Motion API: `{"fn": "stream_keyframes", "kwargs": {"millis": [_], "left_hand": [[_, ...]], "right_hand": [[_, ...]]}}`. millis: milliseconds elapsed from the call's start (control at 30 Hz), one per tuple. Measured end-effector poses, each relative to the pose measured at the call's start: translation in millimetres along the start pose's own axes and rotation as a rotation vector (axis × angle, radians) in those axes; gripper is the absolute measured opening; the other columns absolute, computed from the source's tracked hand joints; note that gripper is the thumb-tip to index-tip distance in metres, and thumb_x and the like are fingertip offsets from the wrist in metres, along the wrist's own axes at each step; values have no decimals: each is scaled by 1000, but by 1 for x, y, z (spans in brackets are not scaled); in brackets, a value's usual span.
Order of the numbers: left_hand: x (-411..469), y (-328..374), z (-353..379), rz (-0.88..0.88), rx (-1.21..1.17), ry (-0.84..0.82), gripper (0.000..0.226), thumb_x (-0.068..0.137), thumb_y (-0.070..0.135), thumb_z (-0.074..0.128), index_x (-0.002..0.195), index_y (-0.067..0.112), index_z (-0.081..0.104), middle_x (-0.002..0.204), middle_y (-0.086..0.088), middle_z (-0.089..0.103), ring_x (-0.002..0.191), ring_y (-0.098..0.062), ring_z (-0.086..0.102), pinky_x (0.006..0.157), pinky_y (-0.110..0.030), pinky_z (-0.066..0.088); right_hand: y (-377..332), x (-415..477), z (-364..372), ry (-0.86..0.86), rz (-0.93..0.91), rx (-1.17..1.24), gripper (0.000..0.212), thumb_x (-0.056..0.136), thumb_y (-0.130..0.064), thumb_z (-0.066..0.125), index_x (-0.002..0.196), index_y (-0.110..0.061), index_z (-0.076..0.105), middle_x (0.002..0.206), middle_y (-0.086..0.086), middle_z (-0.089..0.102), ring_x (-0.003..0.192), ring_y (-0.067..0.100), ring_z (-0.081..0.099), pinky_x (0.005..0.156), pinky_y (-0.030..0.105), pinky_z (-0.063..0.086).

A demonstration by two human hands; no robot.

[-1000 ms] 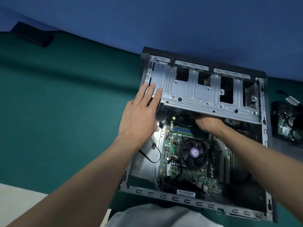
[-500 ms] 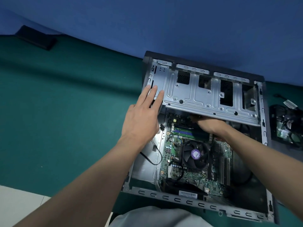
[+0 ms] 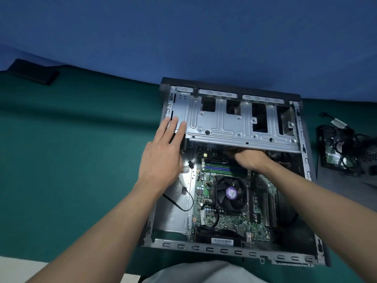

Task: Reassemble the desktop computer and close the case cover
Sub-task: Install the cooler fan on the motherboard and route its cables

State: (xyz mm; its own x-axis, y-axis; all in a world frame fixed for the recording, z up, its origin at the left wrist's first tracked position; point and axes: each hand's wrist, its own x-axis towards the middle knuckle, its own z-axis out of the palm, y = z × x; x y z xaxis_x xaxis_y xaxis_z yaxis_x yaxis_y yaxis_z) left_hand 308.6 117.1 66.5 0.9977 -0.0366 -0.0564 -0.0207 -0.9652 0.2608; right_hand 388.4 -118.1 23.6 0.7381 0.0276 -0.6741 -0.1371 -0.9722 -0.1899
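An open desktop case (image 3: pixel 224 251) lies on its side on green cloth. Inside it sits the motherboard (image 3: pixel 228 219) with a black CPU fan (image 3: pixel 231 194). A grey metal drive cage (image 3: pixel 234 123) spans the far end of the case, its near edge raised. My left hand (image 3: pixel 163 152) lies flat with straight fingers on the cage's left end. My right hand (image 3: pixel 250 159) reaches under the cage's near edge above the memory slots. Its fingers are hidden beneath the metal.
A black component with tangled cables (image 3: pixel 344 150) lies on the cloth right of the case. A dark flat object (image 3: pixel 33 71) rests at the far left by the blue backdrop (image 3: pixel 183 37). A pale floor strip (image 3: pixel 18 268) shows at bottom left.
Both hands stay where they were on and under the drive cage. The view has shifted slightly, so the case sits a little lower in the frame.
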Motion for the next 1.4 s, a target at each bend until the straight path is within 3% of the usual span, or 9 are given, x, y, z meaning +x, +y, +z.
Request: {"fn": "stream_keyframes", "kwargs": {"millis": [100, 233, 367, 667, 800, 900, 1100, 1267, 1400], "left_hand": [[0, 1, -2, -4, -5, -27, 84, 82, 18, 63, 153, 20, 18, 162, 2, 11, 149, -15, -2, 97, -40, 46], [0, 2, -4, -5, 4, -42, 89, 77, 26, 66, 153, 19, 20, 162, 1, 13, 149, -16, 0, 96, -41, 47], [0, 2, -2, -6, 18, -33, 85, 80, 20, 65, 153, 19, 20, 161, 1, 13, 149, -16, 0, 93, -40, 48], [1, 1, 1, -1, 13, -6, 74, 87, 11, 51, 154, 20, 19, 162, 1, 10, 149, -16, -2, 91, -36, 47], [2, 1, 2, -5, 1, -5, 76, 86, 10, 53, 153, 20, 18, 162, 1, 9, 149, -16, -2, 90, -37, 46], [2, 1, 2, -5, -3, 0, 76, 85, 9, 54, 153, 19, 20, 162, -1, 11, 149, -18, -1, 89, -37, 47], [2, 0, 3, -3, -12, 3, 78, 84, 9, 56, 153, 18, 20, 162, -1, 12, 149, -18, 0, 87, -38, 47], [2, 0, 4, -8, -24, 7, 77, 85, 9, 55, 153, 19, 21, 162, -1, 11, 149, -17, 0, 90, -40, 47], [2, 0, 4, -5, -23, 5, 76, 86, 9, 55, 153, 19, 20, 162, -1, 10, 149, -18, 0, 90, -40, 46]], "right_hand": [[3, 2, 3, -75, -66, -16, 43, 98, -37, 41, 132, -16, 57, 142, 11, 50, 122, 27, 50, 105, 35, 39], [-2, 1, 8, -50, -168, 11, 36, 97, -41, 45, 129, -32, 59, 140, 4, 53, 124, 26, 49, 105, 35, 40], [-20, 3, 19, -64, -217, 5, 39, 99, -44, 41, 132, -32, 57, 136, 8, 55, 118, 28, 53, 102, 39, 44], [-50, 19, 24, -172, -182, -76, 35, 103, -27, 34, 125, -15, 60, 129, 8, 57, 107, 23, 59, 102, 39, 43], [-54, 25, 26, -157, -221, -70, 28, 101, -17, 40, 120, -15, 60, 118, 6, 62, 100, 23, 62, 89, 29, 48], [-53, 30, 29, -129, -272, -67, 27, 100, -13, 43, 122, -18, 59, 116, 5, 62, 89, 18, 58, 81, 23, 42], [-53, 35, 30, -60, -338, -82, 27, 100, -12, 43, 118, -11, 63, 120, 8, 63, 104, 24, 59, 94, 27, 44], [-54, 37, 32, -60, -363, -111, 25, 100, -14, 44, 116, -11, 64, 115, 9, 65, 98, 23, 61, 86, 26, 46], [-54, 37, 31, -81, -378, -110, 30, 97, -7, 46, 121, -11, 63, 125, 7, 62, 109, 24, 58, 100, 33, 45]]}}
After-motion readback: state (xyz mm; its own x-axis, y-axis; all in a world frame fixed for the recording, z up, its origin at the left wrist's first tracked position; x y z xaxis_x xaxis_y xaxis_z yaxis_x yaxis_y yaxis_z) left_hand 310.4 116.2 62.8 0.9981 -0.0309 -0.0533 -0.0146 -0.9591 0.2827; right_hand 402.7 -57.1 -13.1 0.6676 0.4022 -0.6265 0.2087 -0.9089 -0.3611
